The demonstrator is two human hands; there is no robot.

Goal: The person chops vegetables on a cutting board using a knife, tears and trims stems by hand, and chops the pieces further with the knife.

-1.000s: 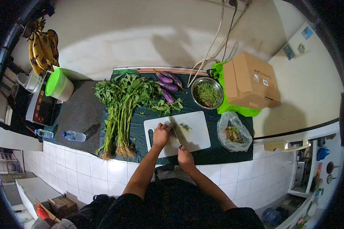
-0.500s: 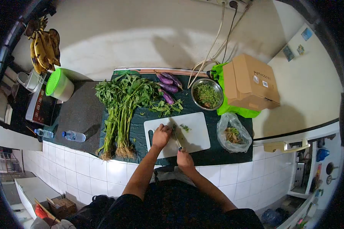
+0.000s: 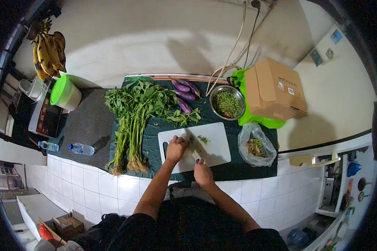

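A white cutting board (image 3: pixel 218 146) lies on the dark green cloth in front of me. My right hand (image 3: pixel 203 173) is closed round the handle of a knife (image 3: pixel 194 152), whose blade points up and away across the board. Just left of the blade, my left hand (image 3: pixel 177 149) has its fingers curled down onto a small bunch of leafy greens (image 3: pixel 191 138), most of it hidden under the fingers. Chopped green bits (image 3: pixel 203 139) lie on the board to the right of the blade.
Long leafy stalks with roots (image 3: pixel 134 125) lie left of the board, with purple eggplants (image 3: pixel 184 95) behind. A steel bowl of chopped greens (image 3: pixel 227 103), a plastic bag of trimmings (image 3: pixel 257 146) and a cardboard box (image 3: pixel 274 90) stand right. Water bottles (image 3: pixel 81 149) lie left.
My right hand and the knife have shifted very slightly up the board. My left hand stays nearly in place, and the chopped bits lie as before.
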